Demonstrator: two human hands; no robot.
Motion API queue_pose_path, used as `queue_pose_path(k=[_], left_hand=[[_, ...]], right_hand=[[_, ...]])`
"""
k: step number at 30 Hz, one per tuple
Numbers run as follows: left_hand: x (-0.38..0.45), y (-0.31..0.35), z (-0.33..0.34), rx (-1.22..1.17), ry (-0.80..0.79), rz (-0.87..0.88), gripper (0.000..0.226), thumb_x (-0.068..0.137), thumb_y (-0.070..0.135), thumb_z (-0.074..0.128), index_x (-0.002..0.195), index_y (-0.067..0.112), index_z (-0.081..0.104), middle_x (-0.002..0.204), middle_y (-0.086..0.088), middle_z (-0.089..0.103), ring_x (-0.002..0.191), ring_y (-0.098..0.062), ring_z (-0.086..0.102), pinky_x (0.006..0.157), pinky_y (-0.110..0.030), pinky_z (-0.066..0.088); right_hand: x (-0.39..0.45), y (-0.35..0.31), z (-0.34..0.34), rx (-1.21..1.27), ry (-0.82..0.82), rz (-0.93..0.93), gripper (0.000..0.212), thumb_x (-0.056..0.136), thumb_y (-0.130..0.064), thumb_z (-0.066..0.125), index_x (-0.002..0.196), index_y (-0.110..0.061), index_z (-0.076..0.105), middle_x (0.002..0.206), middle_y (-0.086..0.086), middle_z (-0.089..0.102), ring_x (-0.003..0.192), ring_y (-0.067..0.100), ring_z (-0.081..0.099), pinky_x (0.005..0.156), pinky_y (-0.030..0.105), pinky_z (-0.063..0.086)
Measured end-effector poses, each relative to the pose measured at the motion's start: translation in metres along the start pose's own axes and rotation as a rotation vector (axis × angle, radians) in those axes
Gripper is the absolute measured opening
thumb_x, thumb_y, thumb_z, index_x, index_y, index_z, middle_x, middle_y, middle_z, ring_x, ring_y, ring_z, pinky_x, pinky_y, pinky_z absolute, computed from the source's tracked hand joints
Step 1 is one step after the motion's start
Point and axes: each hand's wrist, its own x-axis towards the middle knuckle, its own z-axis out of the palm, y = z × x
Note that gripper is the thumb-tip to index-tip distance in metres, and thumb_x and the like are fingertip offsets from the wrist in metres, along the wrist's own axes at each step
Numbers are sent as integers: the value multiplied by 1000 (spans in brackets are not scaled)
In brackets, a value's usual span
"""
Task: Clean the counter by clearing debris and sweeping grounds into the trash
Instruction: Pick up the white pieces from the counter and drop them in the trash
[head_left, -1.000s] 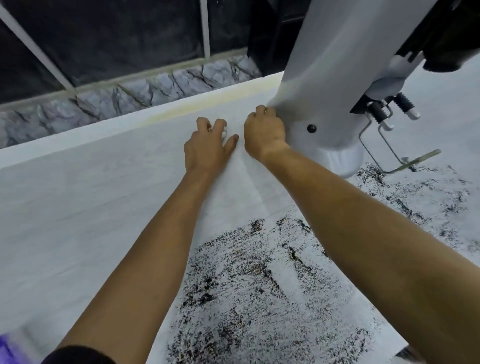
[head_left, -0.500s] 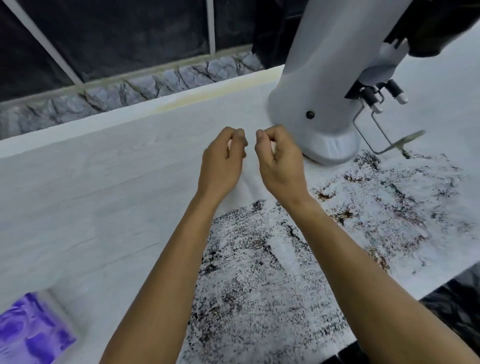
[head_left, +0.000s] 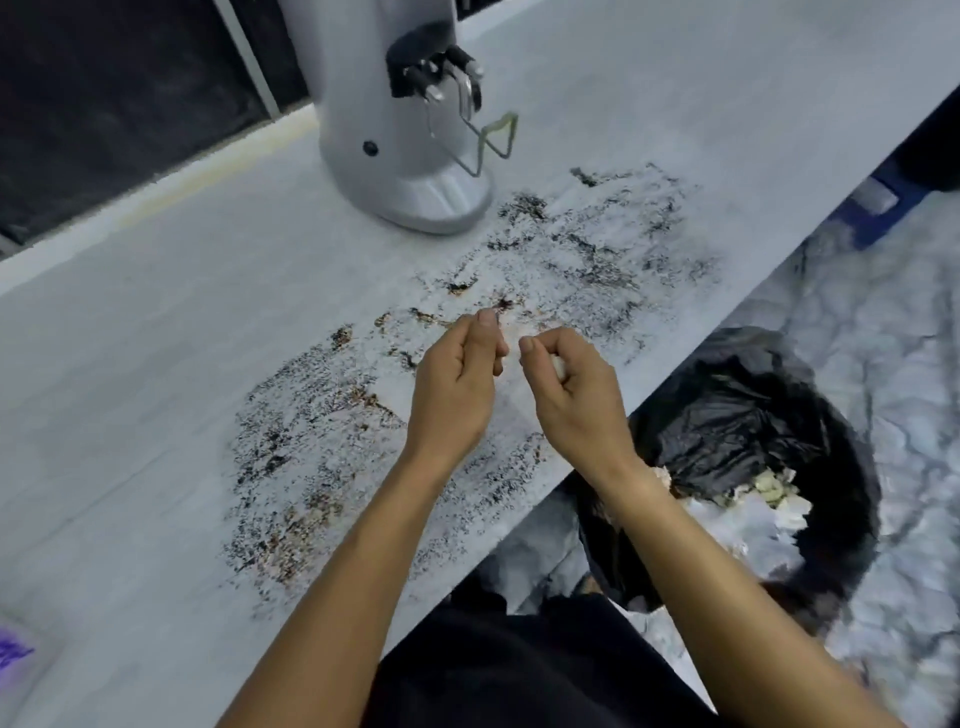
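Dark coffee grounds (head_left: 332, 426) lie smeared in a wide band across the white counter (head_left: 156, 364), from its front edge up to the grinder. My left hand (head_left: 457, 384) hovers over the grounds with thumb and fingertips pinched together; what it pinches is too small to tell. My right hand (head_left: 571, 389) is beside it near the counter's front edge, fingers curled around a small white scrap (head_left: 560, 365). Below the edge stands a trash bin with a black liner (head_left: 737, 431), with crumpled white paper inside.
A grey coffee grinder (head_left: 400, 130) with a wire fork stands at the back of the counter. A purple-printed packet (head_left: 13, 649) lies at the lower left edge. Pale stone floor shows to the right of the counter.
Both hands came back from the grinder's base toward the front edge, pinching small debris. The view swung right and down, bringing the trash bin into sight.
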Motion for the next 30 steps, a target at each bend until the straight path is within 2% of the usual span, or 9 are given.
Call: queue_pose_path(k=[4, 7, 13, 15, 18, 22, 24, 27, 30], left_hand=[[-30, 6, 69, 27, -68, 17, 42, 104, 47, 35, 81, 19, 56, 67, -11, 55, 49, -12, 42, 48, -29, 36], [-55, 3, 121, 74, -119, -8, 37, 103, 48, 37, 85, 20, 54, 67, -11, 53, 52, -20, 44, 51, -36, 37], [-99, -47, 213, 221, -211, -163, 26, 103, 43, 41, 94, 25, 56, 67, 12, 55, 58, 1, 52, 52, -15, 34], [-105, -67, 234, 248, -212, -237, 26, 102, 46, 40, 98, 27, 57, 77, 11, 63, 69, 2, 58, 62, -21, 46], [-109, -86, 257, 297, -251, -323, 33, 99, 52, 35, 113, 30, 56, 104, 11, 65, 97, -7, 60, 88, -39, 51], [-114, -82, 270, 359, -149, -311, 45, 99, 49, 35, 133, 24, 50, 132, 3, 57, 125, -14, 49, 106, -39, 41], [-118, -75, 263, 331, -104, -316, 37, 101, 45, 38, 130, 28, 52, 127, 7, 59, 119, -11, 52, 101, -37, 44], [-127, -62, 240, 312, -61, -309, 30, 101, 47, 40, 122, 35, 56, 114, 13, 63, 104, -4, 58, 91, -34, 50], [-143, -45, 209, 297, 5, -266, 25, 101, 46, 43, 116, 38, 61, 109, 21, 65, 102, 4, 58, 87, -26, 50]], right_hand=[[-34, 34, -56, 2, 100, 88, 28, 101, -30, 53, 84, -9, 59, 68, 12, 55, 59, 18, 45, 52, 20, 35], [-56, 70, -96, -3, 123, 189, 26, 101, -34, 52, 84, -17, 60, 70, 3, 57, 59, 10, 47, 54, 19, 37], [-93, 165, -159, -45, 45, 525, 18, 98, -38, 52, 91, -23, 58, 86, -4, 64, 78, 12, 59, 66, 28, 45], [-98, 191, -169, -135, -43, 554, 14, 97, -35, 54, 99, -22, 58, 97, -5, 63, 87, 12, 59, 66, 23, 42], [-96, 212, -175, -203, -215, 516, 32, 96, -35, 55, 124, -18, 53, 114, -5, 55, 98, 8, 54, 72, 16, 41], [-78, 228, -191, -327, -406, 521, 64, 91, -27, 56, 150, -17, 32, 150, 7, 35, 135, 23, 41, 109, 39, 39], [-67, 228, -204, -405, -410, 510, 61, 91, -21, 53, 149, -15, 35, 148, 9, 41, 128, 25, 48, 106, 40, 42], [-56, 212, -221, -379, -386, 470, 51, 95, -24, 51, 144, -17, 43, 128, 6, 59, 94, 17, 62, 86, 35, 52], [-53, 186, -223, -336, -391, 354, 42, 98, -28, 53, 139, -20, 51, 125, -1, 61, 98, 11, 57, 88, 31, 47]])
